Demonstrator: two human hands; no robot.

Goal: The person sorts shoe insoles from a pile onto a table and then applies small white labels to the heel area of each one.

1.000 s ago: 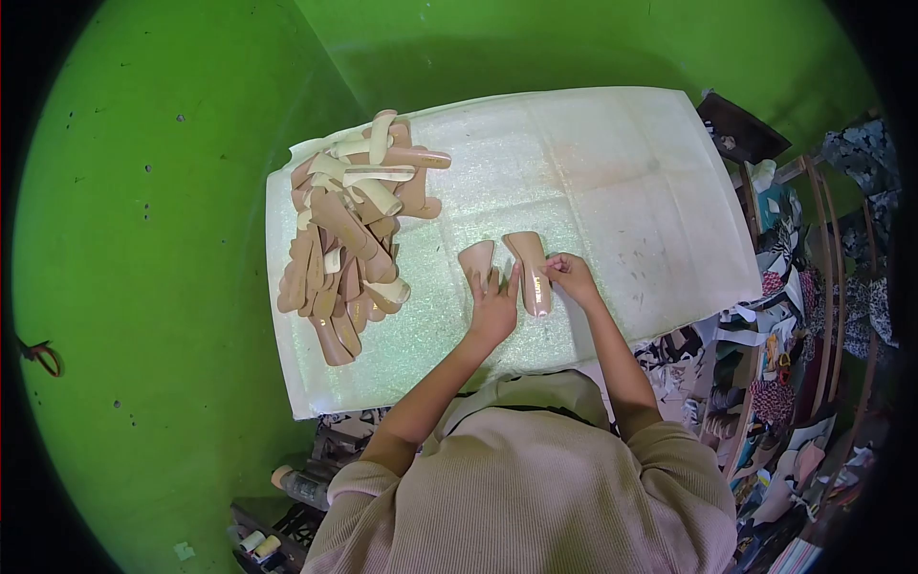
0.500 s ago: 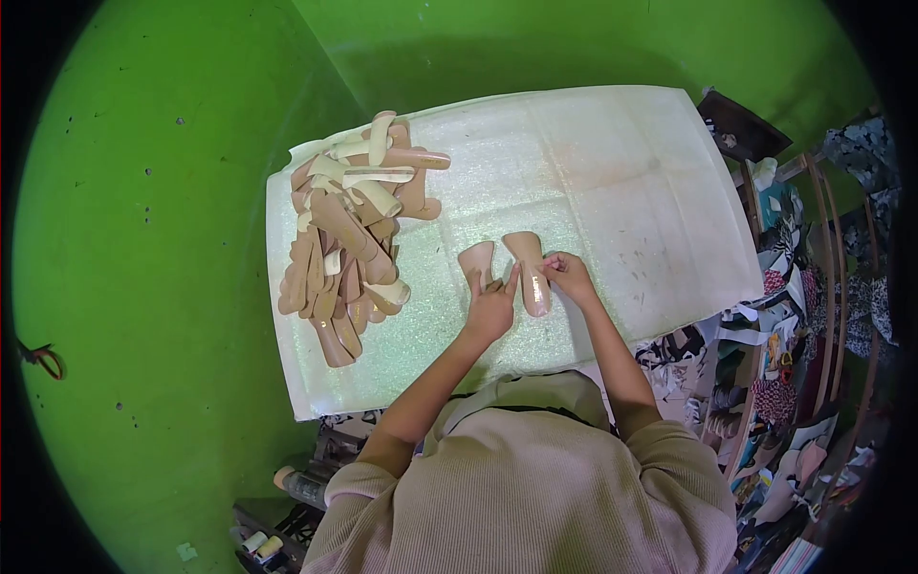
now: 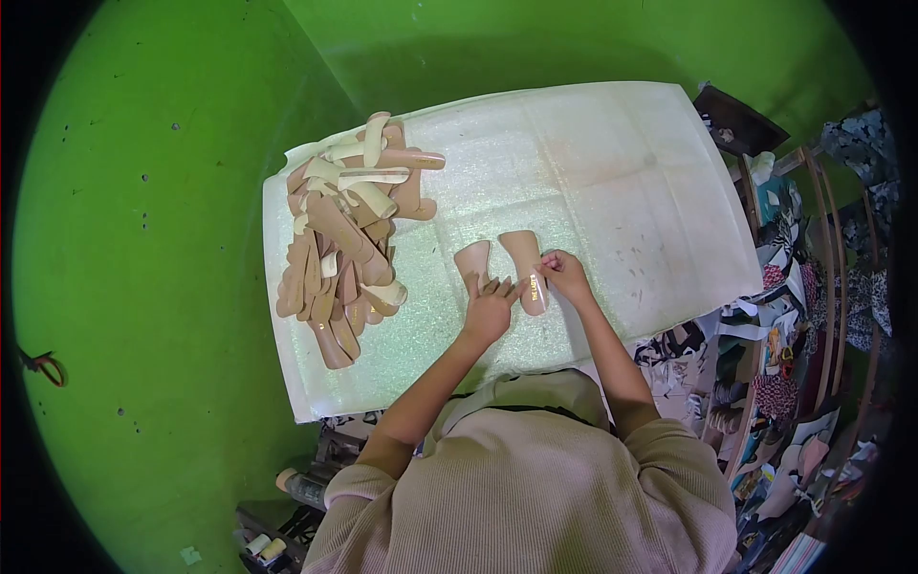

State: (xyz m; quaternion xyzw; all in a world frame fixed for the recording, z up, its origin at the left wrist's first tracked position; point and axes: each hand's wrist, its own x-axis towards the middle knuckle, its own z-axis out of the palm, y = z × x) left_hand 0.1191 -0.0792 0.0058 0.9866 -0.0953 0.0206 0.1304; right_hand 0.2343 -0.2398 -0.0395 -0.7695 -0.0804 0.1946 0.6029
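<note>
Two tan shoe insoles lie side by side on the white-covered table. My left hand (image 3: pixel 490 312) rests with spread fingers over the lower part of the left insole (image 3: pixel 473 258), hiding its heel end. One finger of that hand reaches to the left edge of the right insole (image 3: pixel 521 251), which bears gold lettering near its lower end. My right hand (image 3: pixel 566 275) has its thumb and forefinger closed in a pinch at this insole's right edge. A large heap of loose insoles (image 3: pixel 335 225), tan and cream, sits to the left of both hands.
The table (image 3: pixel 641 182) carries a wrinkled, shiny white cover. Green walls (image 3: pixel 172 287) stand behind and to the left. To the right, a wooden rack (image 3: pixel 824 277) and a clutter of fabric and material scraps (image 3: pixel 779 392) are close to the table edge.
My left fingers have spread and shifted lower beside the right insole. Its gold lettering now shows more clearly. My right hand stays at the same edge; the view has shifted slightly.
</note>
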